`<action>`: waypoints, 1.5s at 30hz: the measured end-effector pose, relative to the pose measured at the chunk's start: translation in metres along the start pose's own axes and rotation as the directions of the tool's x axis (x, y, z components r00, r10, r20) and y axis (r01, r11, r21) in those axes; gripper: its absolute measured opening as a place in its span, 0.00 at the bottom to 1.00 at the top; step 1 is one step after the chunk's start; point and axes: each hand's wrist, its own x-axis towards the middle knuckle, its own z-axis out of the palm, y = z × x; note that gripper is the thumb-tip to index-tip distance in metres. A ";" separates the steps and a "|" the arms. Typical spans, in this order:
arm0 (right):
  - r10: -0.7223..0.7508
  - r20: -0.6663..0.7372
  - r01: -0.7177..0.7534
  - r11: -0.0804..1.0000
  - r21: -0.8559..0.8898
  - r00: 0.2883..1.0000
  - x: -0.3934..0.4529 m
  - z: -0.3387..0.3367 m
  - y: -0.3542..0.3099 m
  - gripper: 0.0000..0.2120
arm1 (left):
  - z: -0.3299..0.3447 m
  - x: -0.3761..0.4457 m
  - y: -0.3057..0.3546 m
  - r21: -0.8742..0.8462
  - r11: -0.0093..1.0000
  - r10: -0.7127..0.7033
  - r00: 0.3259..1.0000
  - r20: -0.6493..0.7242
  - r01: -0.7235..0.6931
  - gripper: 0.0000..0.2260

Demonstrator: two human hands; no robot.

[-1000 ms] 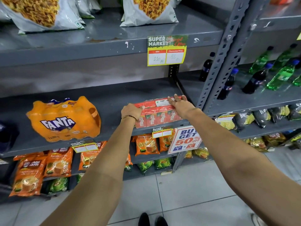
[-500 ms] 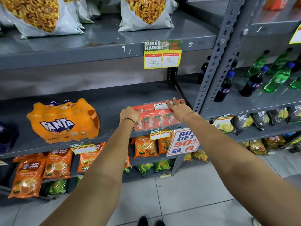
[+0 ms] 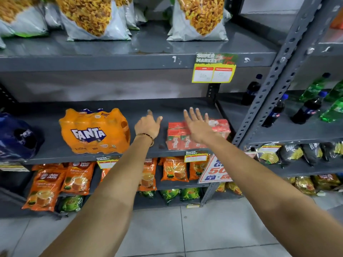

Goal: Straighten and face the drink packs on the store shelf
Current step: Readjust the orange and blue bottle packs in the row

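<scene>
Left hand (image 3: 148,125), open and empty, hovers mid-frame between both packs; the Fanta pack (image 3: 95,131) lies just left, nearer it than the open right hand (image 3: 197,127) above the red carton pack (image 3: 185,140).

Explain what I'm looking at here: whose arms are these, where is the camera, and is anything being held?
No machine here: a person wears a camera on the head, looking forward and down, so both bare arms reach into view. The left hand is over bare shelf between the orange Fanta pack and the red Maaza pack. The right hand, fingers spread, is in front of the red pack. Both hands are open and hold nothing. A dark blue pack sits at far left.
</scene>
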 end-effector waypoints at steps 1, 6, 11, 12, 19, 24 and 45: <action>-0.035 -0.017 0.035 0.999 0.008 0.999 0.003 -0.004 -0.020 0.45 | -0.010 0.003 -0.014 0.006 1.000 0.016 0.999 -0.035 -0.016 0.27; -0.181 -0.065 0.188 0.976 0.113 0.981 0.020 -0.008 -0.126 0.43 | -0.059 0.012 -0.094 0.022 0.993 0.118 0.966 -0.229 -0.117 0.24; -0.168 -0.091 0.191 0.871 0.453 0.982 0.036 -0.008 -0.214 0.47 | -0.099 0.023 -0.188 0.021 0.980 0.194 0.938 -0.286 -0.197 0.22; -0.155 -0.095 0.182 0.834 0.521 0.983 0.038 -0.007 -0.232 0.49 | -0.106 0.030 -0.213 0.025 0.987 0.159 0.946 -0.282 -0.158 0.23; 0.110 -0.079 -0.021 0.698 0.716 0.991 0.038 -0.005 -0.267 0.41 | -0.118 0.054 -0.278 -0.636 0.713 -0.107 0.942 0.317 0.295 0.43; 0.138 -0.111 -0.024 0.728 0.685 0.984 0.036 -0.009 -0.264 0.33 | -0.110 0.065 -0.286 -0.634 0.734 -0.060 0.954 0.295 0.242 0.35; 0.198 -0.059 -0.087 0.657 0.749 0.978 0.029 -0.012 -0.238 0.31 | -0.100 0.055 -0.257 -0.487 0.864 -0.007 0.972 0.236 0.125 0.30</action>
